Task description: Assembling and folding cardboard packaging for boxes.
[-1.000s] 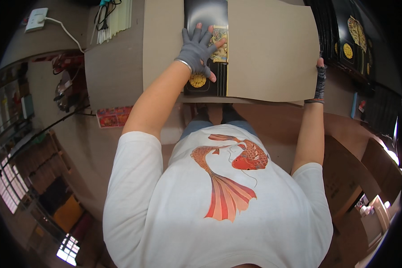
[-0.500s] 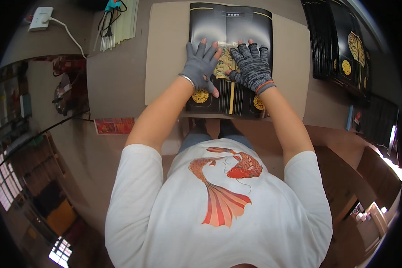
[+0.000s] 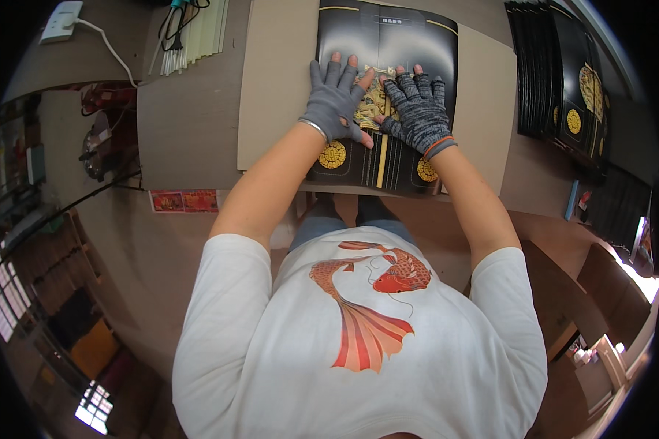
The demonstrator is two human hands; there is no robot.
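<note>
A glossy black printed sheet (image 3: 348, 36) with gold round emblems and a gold picture at its middle lies on a grey-brown board (image 3: 271, 80). My left hand (image 3: 333, 106), in a plain grey fingerless glove, rests flat on the left half of the sheet with fingers spread. On the right half, my right hand (image 3: 419, 110) presses flat, in a speckled dark glove with an orange edge. Both hands cover part of the gold picture, and neither grips anything.
To the right lies a thick stack of similar black and gold sheets (image 3: 564, 73). At the far left are a white socket block (image 3: 61, 22) with a cable and a bundle of pale strips (image 3: 201, 44) with dark cords. A red printed piece (image 3: 183, 201) shows at the table's front edge.
My left hand has slid slightly right across the sheet, its thumb nearer the middle stripe. The right hand stays flat in nearly the same place. The whole view has shifted a little.
</note>
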